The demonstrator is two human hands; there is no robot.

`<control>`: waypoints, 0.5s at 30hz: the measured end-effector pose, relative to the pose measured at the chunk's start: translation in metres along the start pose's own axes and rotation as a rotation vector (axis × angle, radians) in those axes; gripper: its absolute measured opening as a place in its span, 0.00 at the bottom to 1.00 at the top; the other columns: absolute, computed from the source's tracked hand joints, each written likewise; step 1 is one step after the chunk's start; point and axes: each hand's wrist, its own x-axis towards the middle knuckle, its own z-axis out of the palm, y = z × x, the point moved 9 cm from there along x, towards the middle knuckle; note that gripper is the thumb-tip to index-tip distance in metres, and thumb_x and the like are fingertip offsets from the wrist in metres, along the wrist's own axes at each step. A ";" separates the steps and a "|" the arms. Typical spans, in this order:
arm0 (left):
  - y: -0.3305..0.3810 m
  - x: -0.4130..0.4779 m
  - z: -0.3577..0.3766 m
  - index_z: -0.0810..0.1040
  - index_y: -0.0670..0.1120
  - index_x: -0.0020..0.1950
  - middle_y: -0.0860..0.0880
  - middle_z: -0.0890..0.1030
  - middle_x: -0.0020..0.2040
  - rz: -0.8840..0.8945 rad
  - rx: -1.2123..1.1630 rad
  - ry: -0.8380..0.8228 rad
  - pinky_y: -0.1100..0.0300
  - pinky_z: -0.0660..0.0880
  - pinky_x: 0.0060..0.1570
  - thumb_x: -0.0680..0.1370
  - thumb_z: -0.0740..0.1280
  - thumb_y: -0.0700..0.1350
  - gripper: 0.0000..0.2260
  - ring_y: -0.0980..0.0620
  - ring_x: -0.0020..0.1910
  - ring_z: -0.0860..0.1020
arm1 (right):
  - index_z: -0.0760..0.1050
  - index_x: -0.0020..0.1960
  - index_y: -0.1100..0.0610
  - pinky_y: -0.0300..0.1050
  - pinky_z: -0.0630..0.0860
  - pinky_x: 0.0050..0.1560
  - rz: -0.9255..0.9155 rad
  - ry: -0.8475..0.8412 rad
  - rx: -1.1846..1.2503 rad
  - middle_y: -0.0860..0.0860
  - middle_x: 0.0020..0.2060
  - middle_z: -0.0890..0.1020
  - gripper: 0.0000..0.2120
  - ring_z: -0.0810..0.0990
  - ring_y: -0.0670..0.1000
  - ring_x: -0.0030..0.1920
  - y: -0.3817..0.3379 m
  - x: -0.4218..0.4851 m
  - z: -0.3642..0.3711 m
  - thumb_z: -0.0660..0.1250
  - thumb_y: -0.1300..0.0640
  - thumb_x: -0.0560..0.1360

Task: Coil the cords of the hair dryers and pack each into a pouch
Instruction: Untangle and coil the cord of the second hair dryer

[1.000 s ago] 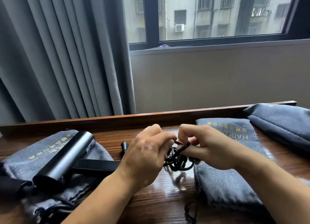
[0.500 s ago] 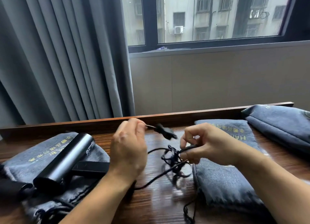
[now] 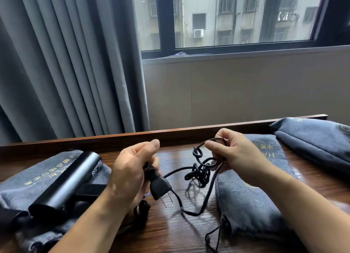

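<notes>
A dark grey hair dryer (image 3: 66, 182) lies on a flat grey pouch (image 3: 28, 178) at the left of the wooden table. Its black cord (image 3: 198, 169) runs across the table in a tangled knot between my hands. My left hand (image 3: 130, 173) is closed around the cord just behind the black plug (image 3: 160, 189), whose prongs point down to the right. My right hand (image 3: 233, 154) pinches a loop of the cord above the tangle. A second grey pouch (image 3: 246, 196) with gold lettering lies under my right forearm.
A third, filled grey pouch (image 3: 312, 139) sits at the back right. The table's raised wooden back edge (image 3: 170, 133) runs behind my hands. Grey curtains (image 3: 66, 63) hang at the left, with a window above the wall. A pouch drawstring (image 3: 214, 237) trails near the front.
My left hand dropped lower and nearer, turning the plug so its prongs point down. My right hand rose and moved right, lifting a loop and stretching the tangle apart.
</notes>
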 end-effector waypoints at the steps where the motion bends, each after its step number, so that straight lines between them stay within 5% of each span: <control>1: -0.002 -0.002 0.010 0.71 0.50 0.28 0.50 0.69 0.27 -0.012 0.002 -0.064 0.59 0.69 0.29 0.64 0.78 0.60 0.21 0.52 0.26 0.69 | 0.66 0.42 0.57 0.45 0.76 0.27 0.012 -0.007 0.014 0.53 0.29 0.76 0.13 0.78 0.51 0.26 0.001 0.000 0.002 0.70 0.58 0.79; 3: -0.008 -0.004 0.027 0.73 0.49 0.32 0.49 0.73 0.29 -0.013 0.060 -0.136 0.61 0.74 0.32 0.64 0.78 0.64 0.22 0.53 0.28 0.74 | 0.67 0.45 0.58 0.45 0.76 0.27 0.030 -0.029 0.051 0.54 0.31 0.78 0.11 0.80 0.54 0.27 0.001 -0.002 0.008 0.69 0.59 0.79; 9: -0.022 -0.004 0.028 0.81 0.52 0.44 0.53 0.82 0.39 -0.038 0.351 -0.075 0.54 0.74 0.42 0.70 0.73 0.45 0.06 0.54 0.38 0.78 | 0.64 0.48 0.58 0.43 0.77 0.28 -0.055 -0.123 0.188 0.60 0.39 0.84 0.08 0.83 0.59 0.34 -0.018 -0.009 0.029 0.63 0.61 0.82; 12: -0.024 -0.011 0.041 0.83 0.49 0.55 0.53 0.84 0.39 -0.094 0.296 -0.114 0.62 0.77 0.34 0.78 0.72 0.40 0.07 0.59 0.36 0.81 | 0.63 0.46 0.58 0.46 0.75 0.29 -0.135 -0.089 0.166 0.59 0.38 0.85 0.09 0.81 0.57 0.32 -0.025 -0.009 0.033 0.62 0.61 0.82; 15: -0.019 -0.010 0.037 0.85 0.49 0.52 0.53 0.85 0.38 -0.057 0.340 -0.047 0.52 0.82 0.42 0.79 0.72 0.42 0.05 0.54 0.40 0.84 | 0.65 0.45 0.57 0.42 0.68 0.26 -0.193 -0.068 0.113 0.57 0.35 0.85 0.09 0.75 0.53 0.29 -0.030 -0.009 0.034 0.64 0.60 0.82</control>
